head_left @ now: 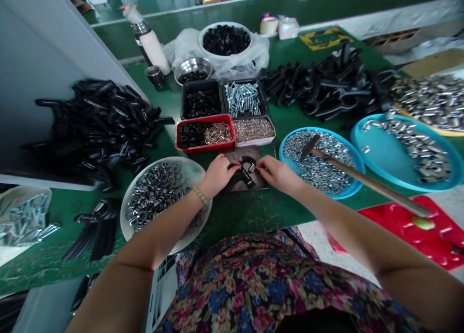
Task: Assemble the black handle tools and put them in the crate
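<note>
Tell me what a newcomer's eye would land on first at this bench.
Two large heaps of black plastic parts dominate the green workbench, one at left and another at upper right. At centre, the left hand and right hand meet on a curved black plastic part. Just right of them, a wooden-handled hammer lies across a round blue tray of silver metal nuts.
</note>
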Action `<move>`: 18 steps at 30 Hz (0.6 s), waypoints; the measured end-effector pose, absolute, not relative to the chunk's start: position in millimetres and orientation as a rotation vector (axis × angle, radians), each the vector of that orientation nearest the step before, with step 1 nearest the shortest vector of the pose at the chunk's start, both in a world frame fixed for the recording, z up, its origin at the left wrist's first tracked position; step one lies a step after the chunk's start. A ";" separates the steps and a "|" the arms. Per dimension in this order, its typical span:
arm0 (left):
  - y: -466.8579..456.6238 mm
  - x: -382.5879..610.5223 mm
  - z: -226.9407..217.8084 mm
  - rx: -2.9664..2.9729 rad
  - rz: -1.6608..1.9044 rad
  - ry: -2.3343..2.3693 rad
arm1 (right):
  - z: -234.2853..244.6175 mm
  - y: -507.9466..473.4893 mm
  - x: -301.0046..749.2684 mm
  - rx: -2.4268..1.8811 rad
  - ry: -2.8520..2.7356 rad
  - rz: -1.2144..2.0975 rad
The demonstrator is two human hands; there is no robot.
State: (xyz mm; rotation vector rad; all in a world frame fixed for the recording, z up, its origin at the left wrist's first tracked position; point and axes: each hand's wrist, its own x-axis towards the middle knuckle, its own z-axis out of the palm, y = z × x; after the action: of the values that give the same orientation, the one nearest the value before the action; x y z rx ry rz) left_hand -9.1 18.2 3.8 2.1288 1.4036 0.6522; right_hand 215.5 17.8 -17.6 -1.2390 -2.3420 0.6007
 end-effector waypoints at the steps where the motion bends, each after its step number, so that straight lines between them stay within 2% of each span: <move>1: 20.1 -9.2 2.3 2.137 0.638 1.411 | -18.0 19.7 215.7 -1.271 -2.291 0.667; 4: 23.5 -9.6 -0.1 2.162 0.618 1.427 | -16.9 25.6 218.1 -1.339 -2.165 0.822; 7: 21.5 -8.6 -1.2 2.203 0.598 1.444 | -13.9 28.8 224.7 -1.311 -2.168 0.824; 12: 18.2 -4.2 1.8 2.434 0.464 1.475 | -7.9 22.5 227.7 -1.278 -2.477 0.530; 16: 16.7 -2.4 6.4 2.799 0.162 1.289 | -2.0 19.0 215.3 -1.490 -2.742 0.283; 18: 12.4 -4.3 7.0 2.825 0.163 1.280 | 1.4 20.8 212.5 -1.558 -2.787 0.256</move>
State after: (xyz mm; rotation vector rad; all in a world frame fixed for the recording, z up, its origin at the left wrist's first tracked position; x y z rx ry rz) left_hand -4.3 12.4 7.0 2.8255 1.2795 0.1630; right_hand 212.5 20.8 1.4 -1.5579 -2.7868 0.2558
